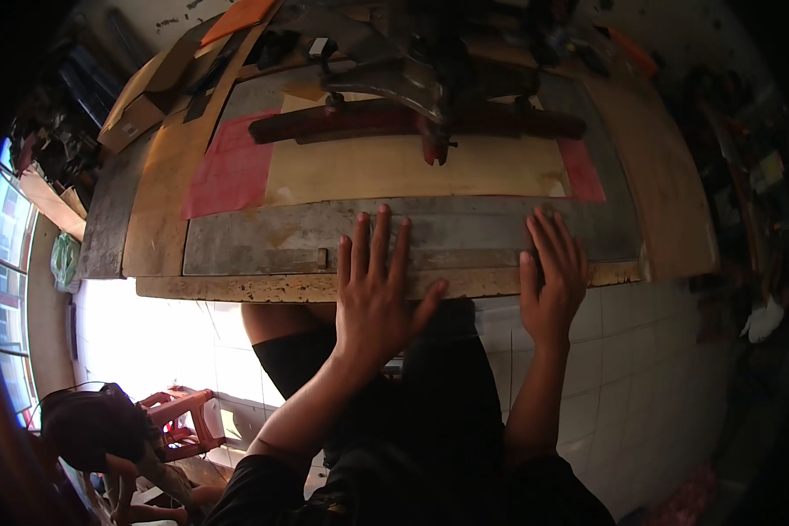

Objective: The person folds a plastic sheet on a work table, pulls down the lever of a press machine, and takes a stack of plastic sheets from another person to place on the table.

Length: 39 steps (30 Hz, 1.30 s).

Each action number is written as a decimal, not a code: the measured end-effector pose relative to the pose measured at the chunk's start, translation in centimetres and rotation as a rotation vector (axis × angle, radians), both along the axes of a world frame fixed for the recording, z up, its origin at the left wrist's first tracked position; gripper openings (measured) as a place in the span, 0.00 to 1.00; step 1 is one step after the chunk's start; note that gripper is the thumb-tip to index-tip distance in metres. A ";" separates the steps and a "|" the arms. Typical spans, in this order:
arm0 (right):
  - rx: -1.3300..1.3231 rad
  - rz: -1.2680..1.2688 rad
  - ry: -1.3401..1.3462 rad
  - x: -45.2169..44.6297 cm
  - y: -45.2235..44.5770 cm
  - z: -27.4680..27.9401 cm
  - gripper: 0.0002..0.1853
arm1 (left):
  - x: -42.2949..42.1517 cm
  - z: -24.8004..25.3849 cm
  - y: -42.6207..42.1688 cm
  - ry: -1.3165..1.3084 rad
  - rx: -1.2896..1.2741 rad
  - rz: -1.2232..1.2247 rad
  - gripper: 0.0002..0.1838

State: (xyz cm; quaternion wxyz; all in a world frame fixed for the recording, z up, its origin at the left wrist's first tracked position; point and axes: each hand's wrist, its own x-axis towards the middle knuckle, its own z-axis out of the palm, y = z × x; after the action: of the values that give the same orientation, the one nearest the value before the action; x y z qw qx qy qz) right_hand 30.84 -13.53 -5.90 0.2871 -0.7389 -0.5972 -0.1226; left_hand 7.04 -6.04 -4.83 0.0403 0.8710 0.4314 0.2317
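My left hand [375, 285] lies palm down over the front edge of the grey metal plate [245, 237], fingers stretched out and apart. To its right, my right hand [552, 276] reaches over the same edge with its fingers extended, close together, and the thumb apart. Neither hand holds anything. Beyond the fingertips a pale yellow sheet [359, 167] lies flat, with a pink-red sheet [228, 167] showing at its left end and pink-red also at its right. Above the yellow sheet is a long dark bar [359, 123] on a metal machine arm [394, 83].
A wooden strip [263, 287] edges the bench in front of me. Cardboard boxes [153, 88] stand at the back left. On the floor at lower left, another person [92, 430] bends beside a red plastic stool [188, 425]. Cluttered shelves line the right side.
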 end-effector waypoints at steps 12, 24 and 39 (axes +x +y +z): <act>-0.011 -0.018 -0.016 0.0 -0.1 -0.2 0.22 | 0.0 0.2 0.0 -0.016 -0.010 0.000 0.43; -0.022 -0.020 -0.015 0.1 0.0 -0.2 0.23 | 0.0 0.4 0.0 -0.018 -0.015 0.000 0.43; -0.018 -0.003 0.007 -0.3 -0.2 0.2 0.22 | -0.4 0.5 0.1 -0.029 -0.013 -0.015 0.44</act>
State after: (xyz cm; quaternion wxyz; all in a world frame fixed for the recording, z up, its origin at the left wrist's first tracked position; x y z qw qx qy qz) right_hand 30.58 -13.70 -5.73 0.2825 -0.7427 -0.5960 -0.1153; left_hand 6.59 -5.98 -4.34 0.0539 0.8704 0.4259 0.2410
